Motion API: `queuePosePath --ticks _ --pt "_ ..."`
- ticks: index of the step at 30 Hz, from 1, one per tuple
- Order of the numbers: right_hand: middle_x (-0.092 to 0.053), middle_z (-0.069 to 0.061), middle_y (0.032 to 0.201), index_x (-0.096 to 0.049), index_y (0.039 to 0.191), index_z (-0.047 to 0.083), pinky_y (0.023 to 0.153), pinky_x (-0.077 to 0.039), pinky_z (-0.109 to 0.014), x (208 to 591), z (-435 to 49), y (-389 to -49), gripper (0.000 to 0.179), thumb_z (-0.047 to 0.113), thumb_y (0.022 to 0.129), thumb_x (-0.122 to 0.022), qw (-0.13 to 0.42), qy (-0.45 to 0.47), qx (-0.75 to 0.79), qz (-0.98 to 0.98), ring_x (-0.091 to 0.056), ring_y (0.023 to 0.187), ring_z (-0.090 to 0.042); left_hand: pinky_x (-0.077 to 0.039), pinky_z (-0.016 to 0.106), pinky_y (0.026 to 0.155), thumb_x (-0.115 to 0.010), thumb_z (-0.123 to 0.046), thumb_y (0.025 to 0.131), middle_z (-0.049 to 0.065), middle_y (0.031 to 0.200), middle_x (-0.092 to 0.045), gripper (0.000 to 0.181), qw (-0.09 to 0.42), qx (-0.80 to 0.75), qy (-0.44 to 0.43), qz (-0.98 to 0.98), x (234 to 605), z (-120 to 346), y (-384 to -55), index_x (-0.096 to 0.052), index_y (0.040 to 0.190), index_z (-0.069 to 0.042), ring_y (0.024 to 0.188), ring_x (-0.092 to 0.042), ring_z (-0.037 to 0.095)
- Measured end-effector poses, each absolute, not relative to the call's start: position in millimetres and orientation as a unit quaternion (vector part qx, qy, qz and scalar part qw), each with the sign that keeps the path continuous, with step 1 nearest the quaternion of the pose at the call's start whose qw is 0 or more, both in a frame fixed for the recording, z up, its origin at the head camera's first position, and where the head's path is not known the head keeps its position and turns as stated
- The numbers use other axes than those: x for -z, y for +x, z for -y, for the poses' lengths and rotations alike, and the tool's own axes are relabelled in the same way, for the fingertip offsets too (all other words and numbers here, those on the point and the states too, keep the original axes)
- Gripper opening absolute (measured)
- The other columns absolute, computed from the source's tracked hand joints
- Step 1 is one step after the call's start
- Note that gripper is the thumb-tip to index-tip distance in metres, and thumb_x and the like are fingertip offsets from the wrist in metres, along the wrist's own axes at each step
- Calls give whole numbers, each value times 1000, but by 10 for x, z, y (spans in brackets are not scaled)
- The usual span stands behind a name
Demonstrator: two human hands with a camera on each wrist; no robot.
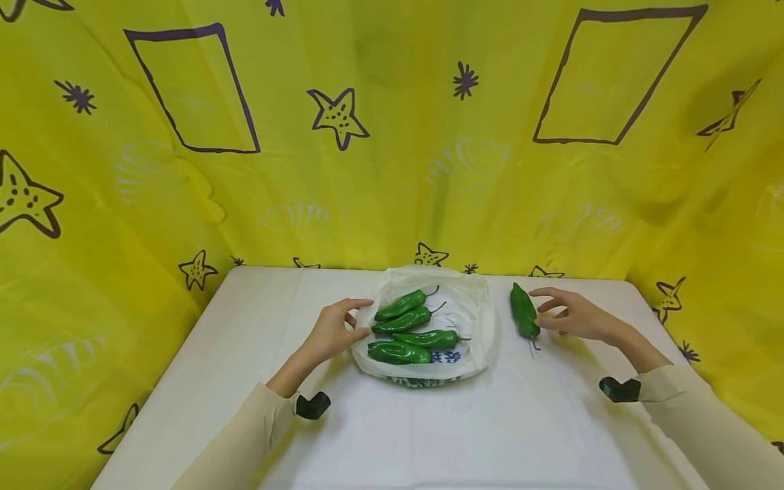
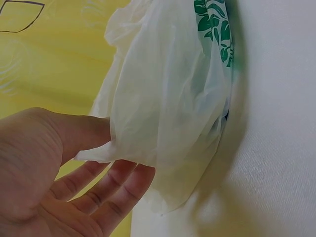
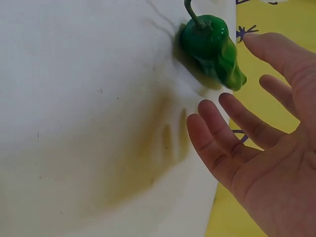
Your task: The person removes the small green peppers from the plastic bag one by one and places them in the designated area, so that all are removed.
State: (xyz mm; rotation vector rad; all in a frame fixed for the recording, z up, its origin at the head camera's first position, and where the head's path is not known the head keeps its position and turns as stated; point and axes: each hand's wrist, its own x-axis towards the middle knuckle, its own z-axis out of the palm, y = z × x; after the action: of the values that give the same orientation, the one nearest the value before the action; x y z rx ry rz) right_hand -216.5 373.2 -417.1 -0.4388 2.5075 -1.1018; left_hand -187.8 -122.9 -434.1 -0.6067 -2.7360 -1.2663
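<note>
The pepper (image 1: 523, 311) lies on the table (image 1: 429, 435), to the right of the bag (image 1: 480, 340) and apart from it. Just beside it is the right hand (image 1: 578, 314), with fingers spread and nothing held. For a good grip, I think, thumb and fingers should close around the thick body; the thin stem (image 3: 191, 12) could break. The skin is shiny, so it may slip. The left hand (image 1: 335, 329) pinches the bag's edge; it should hold this lightly, because the film looks thin.

In the bag I count four other peppers (image 1: 399, 352), but they partly cover the print (image 1: 446, 356), which I cannot read. The left fingertips are partly hidden by the bag, and the pepper's underside I cannot see.
</note>
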Motion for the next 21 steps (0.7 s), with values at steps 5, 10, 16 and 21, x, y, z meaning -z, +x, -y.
queuePosePath --ticks 5,10,16,21 --pt "-52 -39 136 -36 154 1 80 -59 -47 4107 -3740 -2166 68 24 100 -70 182 -164 368 -897 -67 107 -43 -49 25 64 -83 -3 83 19 126 -67 52 34 412 -195 889 4341 1235 -1877 -67 133 -3 80 -65 21" --pt "-56 -36 133 -38 154 1 80 -59 -47 4007 -3705 -2150 67 25 99 -70 171 -174 338 -909 -69 103 -37 -50 25 64 -83 -5 84 18 125 -67 53 29 413 -186 891 4351 1241 -1887 -68 134 -5 81 -65 18" --pt "-58 -33 132 -42 151 2 78 -59 -40 3872 -3666 -2141 66 23 97 -73 141 -196 317 -917 -69 103 -37 -50 25 60 -83 -6 84 18 127 -66 53 15 429 -175 886 4364 1266 -1894 -67 135 -6 83 -66 18" --pt "-59 -31 132 -43 151 1 77 -58 -37 3759 -3620 -2127 65 21 96 -74 121 -219 313 -916 -68 104 -36 -49 25 57 -83 -6 85 19 127 -65 54 2 449 -167 878 4363 1281 -1894 -66 136 -7 83 -66 18"
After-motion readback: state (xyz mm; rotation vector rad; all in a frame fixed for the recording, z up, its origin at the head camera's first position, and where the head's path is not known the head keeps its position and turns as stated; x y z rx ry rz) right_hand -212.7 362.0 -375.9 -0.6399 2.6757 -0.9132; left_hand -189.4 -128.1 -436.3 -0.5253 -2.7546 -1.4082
